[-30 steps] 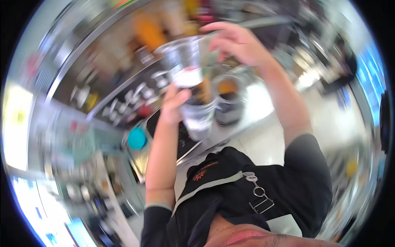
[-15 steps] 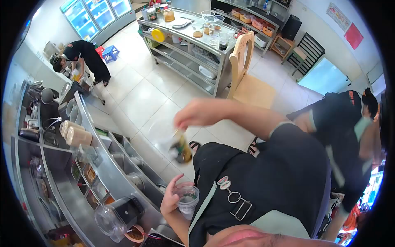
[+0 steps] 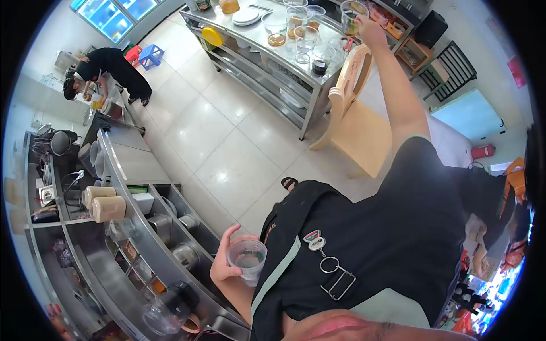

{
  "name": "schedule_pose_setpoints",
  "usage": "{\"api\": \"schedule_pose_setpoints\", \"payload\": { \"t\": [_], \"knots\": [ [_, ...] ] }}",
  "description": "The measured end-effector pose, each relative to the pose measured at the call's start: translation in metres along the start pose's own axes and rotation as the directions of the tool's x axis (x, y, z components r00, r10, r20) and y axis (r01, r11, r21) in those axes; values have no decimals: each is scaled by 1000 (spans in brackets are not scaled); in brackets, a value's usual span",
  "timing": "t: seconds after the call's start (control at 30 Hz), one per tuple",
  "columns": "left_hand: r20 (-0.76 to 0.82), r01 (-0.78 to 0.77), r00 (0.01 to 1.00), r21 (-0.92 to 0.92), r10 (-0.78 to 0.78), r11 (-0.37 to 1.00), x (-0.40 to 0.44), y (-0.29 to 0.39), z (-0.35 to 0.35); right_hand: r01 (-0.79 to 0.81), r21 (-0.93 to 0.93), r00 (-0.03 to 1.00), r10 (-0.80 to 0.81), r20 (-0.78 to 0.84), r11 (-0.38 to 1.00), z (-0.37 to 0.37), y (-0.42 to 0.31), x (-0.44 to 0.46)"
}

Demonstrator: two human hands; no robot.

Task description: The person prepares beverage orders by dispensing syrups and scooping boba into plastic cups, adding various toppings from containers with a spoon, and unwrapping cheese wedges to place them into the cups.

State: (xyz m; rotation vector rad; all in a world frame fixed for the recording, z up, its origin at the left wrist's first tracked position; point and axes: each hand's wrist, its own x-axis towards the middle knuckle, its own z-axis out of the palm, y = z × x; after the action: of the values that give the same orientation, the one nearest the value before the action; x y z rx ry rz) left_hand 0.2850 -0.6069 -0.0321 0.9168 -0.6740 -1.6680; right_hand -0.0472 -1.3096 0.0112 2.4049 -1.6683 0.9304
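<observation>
My left hand (image 3: 227, 261), low and close to my body, wraps its fingers and thumb around a clear plastic cup (image 3: 248, 256). A little dark green shows through the cup's wall. My right hand (image 3: 372, 33) is stretched far out over the right end of the steel table, closed at the rim of another clear cup (image 3: 348, 20) with something yellow-green in it. Whether that cup rests on the table is hard to tell. Beside it stand several clear cups (image 3: 307, 38), some with brown contents, and a small dark-filled container (image 3: 319, 67).
A wooden chair (image 3: 364, 131) stands between me and the steel table (image 3: 310, 85). On my left runs a steel counter (image 3: 128, 199) with cream-coloured jars (image 3: 108, 209) and a blender jug (image 3: 162, 315). One person (image 3: 114, 71) bends over the far counter; another (image 3: 483, 210) is at my right.
My right hand has swung up and away from in front of me to the steel table, carrying the cup with it. My left hand still holds its cup, with little movement.
</observation>
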Motion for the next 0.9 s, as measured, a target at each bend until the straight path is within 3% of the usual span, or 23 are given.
{"api": "schedule_pose_setpoints", "payload": {
  "t": [0.1, 0.2, 0.23, 0.4, 0.5, 0.53, 0.6, 0.63, 0.67, 0.73, 0.77, 0.8, 0.87, 0.9],
  "knots": [
    [-26, 23, 999, -101, -26, 995, 39, 7, 2, -90, 1, 996, 90, -2, 996, 56, 47, 18],
    [-31, 24, 999, -146, -29, 989, 59, 11, 5, -89, 45, 984, 81, 161, 995, 86, 78, 13],
    [-58, 44, 997, -191, -56, 981, 62, 8, 7, -124, 82, 984, 111, 142, 989, 94, 84, 8],
    [-99, 71, 989, -358, -113, 931, 89, -13, -3, -173, 89, 967, 152, 206, 981, 83, 85, 8],
    [-44, 84, 993, -430, -114, 899, 111, -28, -15, -178, 174, 930, 108, 351, 969, 83, 83, 12],
    [-34, 96, 991, -466, -126, 879, 118, -31, -16, -180, 163, 928, 113, 354, 970, 80, 74, 13],
    [-10, 137, 987, -477, -161, 868, 125, -40, -25, -329, 49, 825, 262, 500, 943, 64, 52, 14],
    [7, 168, 982, -479, -187, 862, 129, -44, -29, -321, -87, 778, 315, 543, 943, 56, 42, 19],
    [13, 175, 981, -482, -192, 859, 134, -46, -33, -324, -95, 776, 322, 543, 941, 52, 24, 17],
    [47, 187, 981, -469, -187, 863, 142, -46, -38, -48, -224, 978, 91, 185, 973, 50, -21, 10],
    [68, 209, 977, -462, -201, 862, 145, -49, -42, -68, -123, 983, 87, 163, 990, 52, -36, 13],
    [73, 219, 975, -466, -209, 858, 148, -50, -45, -73, -130, 981, 94, 168, 989, 58, -35, 19],
    [106, 232, 973, -475, -207, 849, 152, -53, -48, 220, -177, 932, -153, 328, 959, 68, -31, 32],
    [110, 240, 971, -478, -213, 845, 153, -53, -51, 133, -63, 903, -95, 419, 989, 64, -47, 36]
  ]
}}
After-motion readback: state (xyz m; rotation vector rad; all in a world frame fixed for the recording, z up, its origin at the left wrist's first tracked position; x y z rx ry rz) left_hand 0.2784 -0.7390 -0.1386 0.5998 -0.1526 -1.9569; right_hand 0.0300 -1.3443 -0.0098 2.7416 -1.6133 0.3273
